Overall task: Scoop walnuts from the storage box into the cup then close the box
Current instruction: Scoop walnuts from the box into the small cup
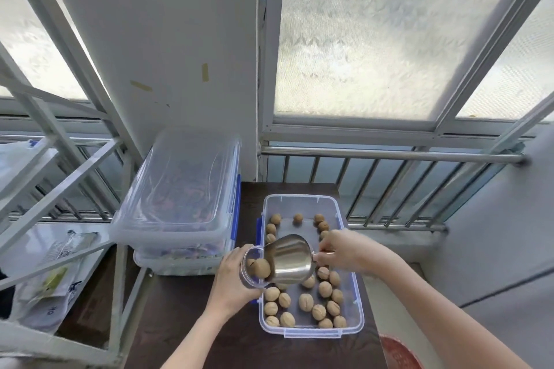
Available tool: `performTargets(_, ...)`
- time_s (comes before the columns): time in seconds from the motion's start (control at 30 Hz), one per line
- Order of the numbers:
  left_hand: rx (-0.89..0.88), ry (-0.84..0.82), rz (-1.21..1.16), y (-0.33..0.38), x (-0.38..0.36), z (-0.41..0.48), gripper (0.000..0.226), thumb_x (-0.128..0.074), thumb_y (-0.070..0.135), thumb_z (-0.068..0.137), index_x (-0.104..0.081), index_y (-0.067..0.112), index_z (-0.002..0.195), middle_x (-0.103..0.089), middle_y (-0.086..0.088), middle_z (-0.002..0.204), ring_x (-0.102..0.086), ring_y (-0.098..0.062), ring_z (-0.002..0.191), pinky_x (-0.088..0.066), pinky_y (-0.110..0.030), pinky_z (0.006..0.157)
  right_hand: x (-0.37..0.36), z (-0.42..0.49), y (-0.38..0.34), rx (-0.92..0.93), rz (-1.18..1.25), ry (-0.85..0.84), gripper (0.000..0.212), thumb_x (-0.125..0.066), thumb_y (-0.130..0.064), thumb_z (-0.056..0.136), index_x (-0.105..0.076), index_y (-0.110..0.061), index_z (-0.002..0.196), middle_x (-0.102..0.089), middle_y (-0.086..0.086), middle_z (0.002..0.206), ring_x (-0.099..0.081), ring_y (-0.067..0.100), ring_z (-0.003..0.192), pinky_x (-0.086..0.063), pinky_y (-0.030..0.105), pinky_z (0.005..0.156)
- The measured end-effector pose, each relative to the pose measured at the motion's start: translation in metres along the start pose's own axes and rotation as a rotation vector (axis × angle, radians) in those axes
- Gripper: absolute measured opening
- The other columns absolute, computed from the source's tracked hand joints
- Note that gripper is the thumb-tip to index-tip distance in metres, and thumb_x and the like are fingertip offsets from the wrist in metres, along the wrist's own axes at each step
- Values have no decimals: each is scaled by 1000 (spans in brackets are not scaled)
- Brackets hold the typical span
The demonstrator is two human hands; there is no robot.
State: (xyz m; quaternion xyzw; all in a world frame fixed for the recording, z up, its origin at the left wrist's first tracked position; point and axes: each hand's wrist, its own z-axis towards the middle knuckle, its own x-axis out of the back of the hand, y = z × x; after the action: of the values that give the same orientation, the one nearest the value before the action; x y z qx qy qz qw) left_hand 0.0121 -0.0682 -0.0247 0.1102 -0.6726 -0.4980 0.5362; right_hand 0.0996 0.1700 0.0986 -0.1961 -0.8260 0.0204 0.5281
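Bench (192,323): dark brown top, set against a railing and frosted windows.

Storage box (355,302): clear plastic, rectangular, blue latches on its rim, lid off; stands on the right half of the bench, long side running near to far.

Walnuts (305,301): pale tan, whole in shell, one loose layer on the box floor; thickest at the near end, a few scattered at the far end.

Scoop (289,260): polished metal, tilted with its mouth to the left, over the left part of the box; mouth meets the rim of the cup, one walnut at the junction.

Cup (250,268): clear plastic, tipped on its side with its opening toward the scoop, at the left edge of the box; at least one walnut inside.

Left hand (232,283): fingers curled round the cup from below and behind, closed on it.

Right hand (347,251): closed in a pinch on the scoop handle, over the middle of the box.

Lidded boxes (177,197): two clear containers, stacked, left of the storage box; contents indistinct.

Metal rack (60,188): white frame, far left, with plastic bags behind it.
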Motion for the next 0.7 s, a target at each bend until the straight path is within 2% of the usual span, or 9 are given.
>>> performTargets(0.07,23,10,-52,-3,1,-1,64,-82,36,50,-53,48,106,-62,26,103,-54,11,103,-43,-10,87,6,-6,8,-15,6,8,39,-53,-49,89,-65,-14,76,-62,5,74,-55,22,69,-44,34,62)
performTargets(0.17,74,33,-93,-10,2,-2,62,-86,32,51,-58,42,106,-67,18,103,-61,3,99,-54,-26,84,15,-17,31,-61,115,-20,40,-55,-48,90,-71,-12,85,-66,7,77,-60,22,71,-46,36,64)
performTargets(0.27,131,79,-110,-15,0,-3,62,-88,32,49,-57,43,102,-68,18,99,-62,5,93,-54,-25,79,-4,-10,54,-218,113,-114,40,-52,-44,95,-69,-8,88,-62,3,77,-54,17,68,-39,31,57)
performTargets(0.37,180,106,-122,-22,-5,-3,67,-88,34,46,-55,37,105,-67,17,101,-63,0,94,-56,-32,81,-64,12,59,-354,89,-203,29,-45,-37,99,-57,-11,95,-60,7,92,-61,25,86,-39,29,56)
performTargets(0.43,201,123,-130,-25,-7,-2,72,-88,36,45,-53,37,108,-66,16,105,-62,-2,99,-54,-32,84,-103,24,57,-400,117,-103,26,-40,-37,100,-50,-13,100,-64,12,106,-62,31,102,-45,33,69)
performTargets(0.5,208,136,-142,-27,-9,0,77,-88,38,45,-51,36,112,-65,14,109,-61,-3,103,-53,-32,87,-121,26,51,-436,44,52,17,-38,-26,99,-46,-14,107,-63,11,116,-61,32,109,-47,37,81)
performTargets(0.57,211,146,-153,-28,-9,1,78,-88,37,45,-50,35,113,-65,14,110,-61,-4,105,-52,-33,89,-129,26,47,-466,-16,123,23,-41,-15,96,-43,-16,119,-62,9,119,-62,30,109,-47,36,79)
performTargets(0.63,205,145,-163,-27,-10,1,76,-88,35,46,-50,34,112,-64,14,110,-60,-4,104,-52,-32,88,-136,30,46,-469,-68,135,34,-43,-13,96,-37,-18,130,-59,6,122,-63,27,109,-47,34,77)
performTargets(0.7,200,149,-169,-28,-11,1,74,-88,33,46,-51,34,109,-64,14,107,-60,-4,102,-52,-33,87,-143,36,47,-445,-95,128,35,-43,-11,96,-36,-18,130,-57,5,124,-64,26,109,-49,33,79)
